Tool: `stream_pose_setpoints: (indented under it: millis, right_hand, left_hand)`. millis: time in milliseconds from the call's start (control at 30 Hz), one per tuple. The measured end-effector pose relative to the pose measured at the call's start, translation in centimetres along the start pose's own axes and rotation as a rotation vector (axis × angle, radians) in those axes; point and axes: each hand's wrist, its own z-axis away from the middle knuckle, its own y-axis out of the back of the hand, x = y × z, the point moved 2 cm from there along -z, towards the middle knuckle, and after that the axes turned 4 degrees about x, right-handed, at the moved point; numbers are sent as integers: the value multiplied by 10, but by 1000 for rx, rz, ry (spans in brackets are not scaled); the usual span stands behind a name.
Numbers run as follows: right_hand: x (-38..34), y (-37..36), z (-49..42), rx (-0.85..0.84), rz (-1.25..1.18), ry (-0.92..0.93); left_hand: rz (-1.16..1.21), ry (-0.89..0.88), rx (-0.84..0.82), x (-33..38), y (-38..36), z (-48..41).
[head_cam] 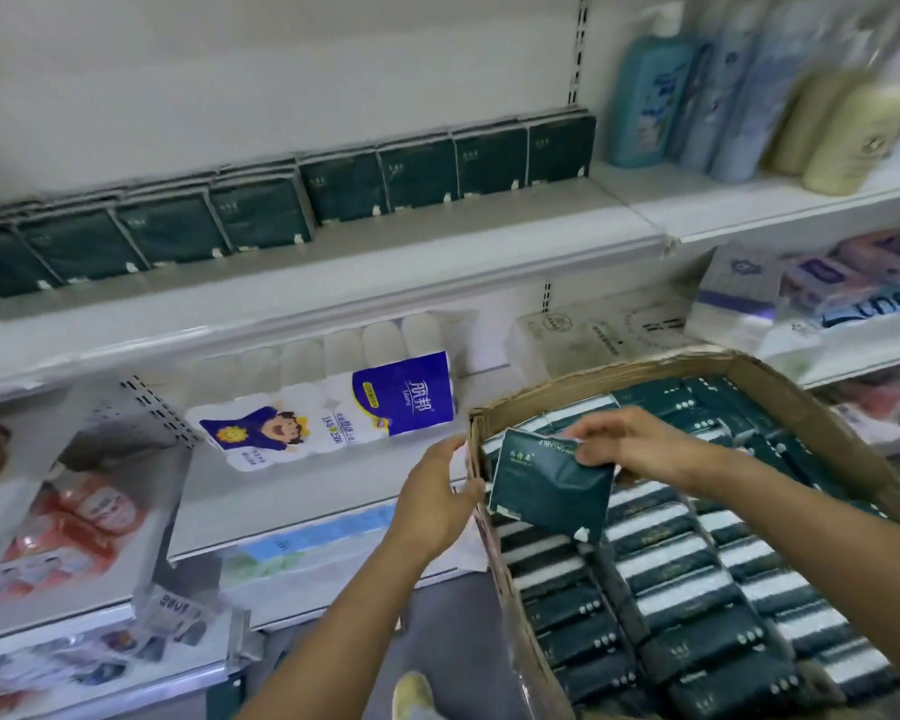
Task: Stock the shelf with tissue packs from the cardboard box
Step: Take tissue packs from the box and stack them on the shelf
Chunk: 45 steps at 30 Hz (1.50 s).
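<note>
A long shelf (333, 283) carries a row of dark green packs (344, 187) along its far side. At the right, the cardboard box (822, 428) is packed full. The right hand's (640, 444) fingers (588, 449) pinch one tissue pack (546, 491) over the box's left end. The left hand (437, 496) grips the box's left wall.

left hand (437, 493): 1 | right hand (630, 439): 1 | cardboard box (515, 626): 1 | held tissue pack (552, 491): 1 | shelf-front tissue packs (344, 187): 8 in view | boxed tissue packs (687, 595): too many, partly hidden | toilet-roll multipack (333, 413): 1 | cream bottles (853, 142): 2 | blue bottles (650, 96): blurred, uncounted
</note>
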Motion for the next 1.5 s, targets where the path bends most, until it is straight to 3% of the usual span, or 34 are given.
stream_pose_setpoints:
  millis: [200, 333, 533, 733, 833, 967, 1200, 1400, 1500]
  right_hand:
    - [-91, 16, -39, 113, -215, 238]
    - [-165, 18, -73, 199, -287, 424]
    - [-243, 4, -150, 433, -111, 693]
    - [-253, -22, -235, 646, 422, 605]
    - [-266, -37, -254, 731, 500, 632]
    - [-283, -45, -274, 724, 515, 583]
    - [-296, -51, -292, 738, 551, 594]
    - [-299, -46, -285, 723, 715, 560]
    - [-286, -45, -263, 761, 610, 671]
  left_hand:
    - [121, -81, 286, 14, 101, -47]
    - [75, -183, 426, 26, 167, -85]
    - [-93, -264, 520, 23, 247, -152]
    - [-369, -290, 541, 6, 290, -218]
    - [-641, -289, 498, 2, 300, -249]
    - [-895, -220, 468, 2, 308, -279]
    - [-844, -318, 498, -1, 308, -293]
    - [-862, -291, 470, 9, 308, -291]
    - [-625, -366, 499, 25, 295, -270]
